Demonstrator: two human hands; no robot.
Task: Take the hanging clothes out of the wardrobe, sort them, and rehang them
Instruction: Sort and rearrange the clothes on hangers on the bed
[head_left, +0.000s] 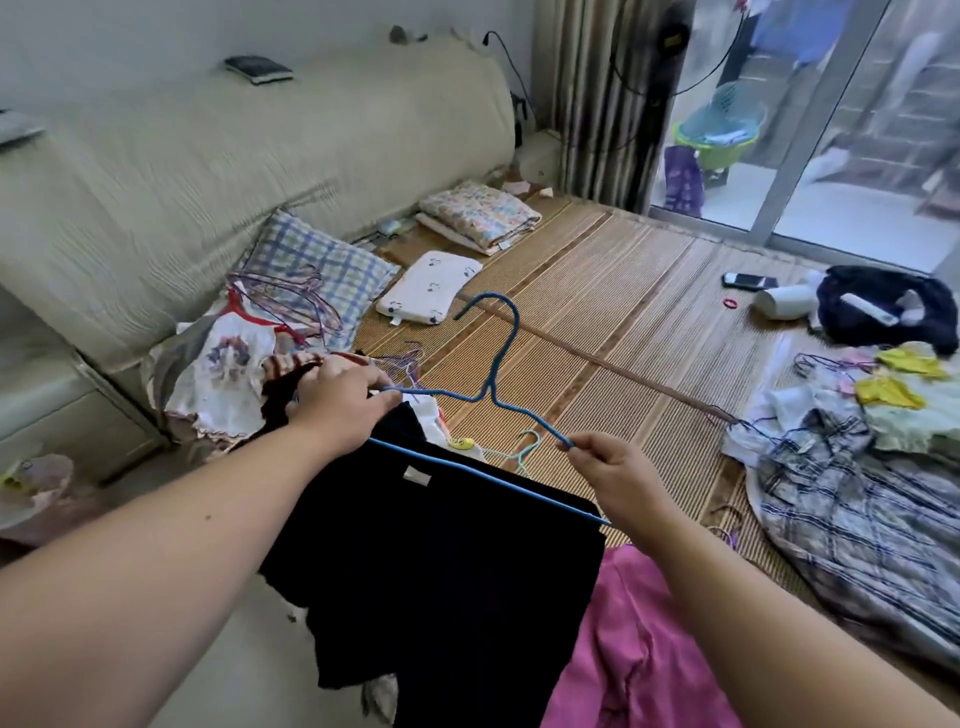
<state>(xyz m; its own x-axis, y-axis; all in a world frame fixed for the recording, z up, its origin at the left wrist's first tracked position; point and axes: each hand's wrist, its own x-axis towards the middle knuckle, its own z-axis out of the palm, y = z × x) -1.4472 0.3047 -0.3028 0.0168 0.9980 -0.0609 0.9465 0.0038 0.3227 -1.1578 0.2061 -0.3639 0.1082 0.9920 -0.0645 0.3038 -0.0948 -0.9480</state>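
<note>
A blue wire hanger (498, 358) is held between my two hands over the bed mat, its hook pointing away from me. My left hand (343, 400) grips its left shoulder end. My right hand (613, 473) pinches its right end. A black garment (441, 561) hangs folded over the hanger's bottom bar and drops toward me. A pink garment (639, 654) lies under it at the lower right. A heap of clothes with a white printed top (223, 369) and loose wire hangers (291, 291) sits at the left against the headboard.
A bamboo mat (597, 312) covers the bed. A checked pillow (317, 265), a small white pillow (426, 286) and a folded floral blanket (478, 213) lie at its head. A plaid garment (857, 509), yellow pieces (888, 389), a dark bag (883, 306) and a phone (748, 280) lie at the right.
</note>
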